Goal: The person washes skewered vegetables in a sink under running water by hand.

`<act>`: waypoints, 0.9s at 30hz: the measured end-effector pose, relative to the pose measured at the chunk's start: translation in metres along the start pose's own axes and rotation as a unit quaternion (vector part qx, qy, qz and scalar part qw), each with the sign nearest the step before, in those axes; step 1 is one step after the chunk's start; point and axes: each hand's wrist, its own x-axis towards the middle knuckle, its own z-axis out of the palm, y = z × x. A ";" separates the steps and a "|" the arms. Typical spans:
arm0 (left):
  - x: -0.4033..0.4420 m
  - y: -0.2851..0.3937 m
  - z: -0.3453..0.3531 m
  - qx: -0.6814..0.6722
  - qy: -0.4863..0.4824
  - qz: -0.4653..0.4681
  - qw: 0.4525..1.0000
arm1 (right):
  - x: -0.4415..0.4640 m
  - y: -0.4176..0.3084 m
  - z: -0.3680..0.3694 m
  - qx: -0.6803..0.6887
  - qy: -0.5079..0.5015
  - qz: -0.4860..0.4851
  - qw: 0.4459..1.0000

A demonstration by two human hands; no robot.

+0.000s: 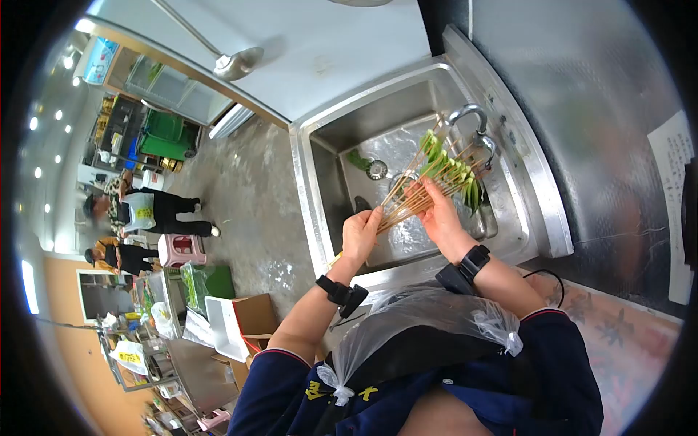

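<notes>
A bunch of thin wooden skewers (407, 204) with green leafy vegetable pieces (452, 171) on their far ends is held over a steel sink (323, 218). My left hand (361, 234) is closed round the bare lower ends of the skewers. Higher up the sticks, my right hand (438, 216) grips the bunch from the right, close to the greens. The curved faucet (469, 112) stands just beyond the vegetables. A round drain (376, 169) shows in the basin, with a green leaf (357, 159) beside it.
A ladle (238, 64) hangs at the upper left. Two people (163, 212) (131, 257) stand at the far left, near a pink stool (182, 249) and a green bin (161, 134). Cardboard boxes (256, 316) are at the lower left. A paper sheet (670, 203) lies at the right.
</notes>
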 end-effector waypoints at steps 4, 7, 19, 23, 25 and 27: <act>0.006 0.006 0.003 0.009 -0.047 0.004 0.999 | -0.003 -0.009 -0.003 0.005 -0.009 0.003 1.000; 0.006 0.011 0.003 0.002 -0.039 -0.015 0.999 | 0.004 -0.010 -0.004 -0.019 -0.010 0.006 1.000; -0.020 0.023 0.002 0.010 0.049 -0.063 0.997 | 0.046 -0.007 -0.004 -0.216 -0.019 0.016 0.976; -0.025 0.018 -0.001 -0.110 0.006 -0.128 0.986 | 0.036 -0.010 -0.001 -0.236 -0.018 0.027 0.971; -0.027 0.017 -0.002 -0.126 0.015 -0.140 0.982 | 0.043 -0.007 -0.006 -0.267 -0.063 0.025 0.961; -0.030 0.021 -0.005 -0.101 0.022 -0.128 0.986 | 0.044 -0.007 -0.007 -0.275 -0.071 0.030 0.958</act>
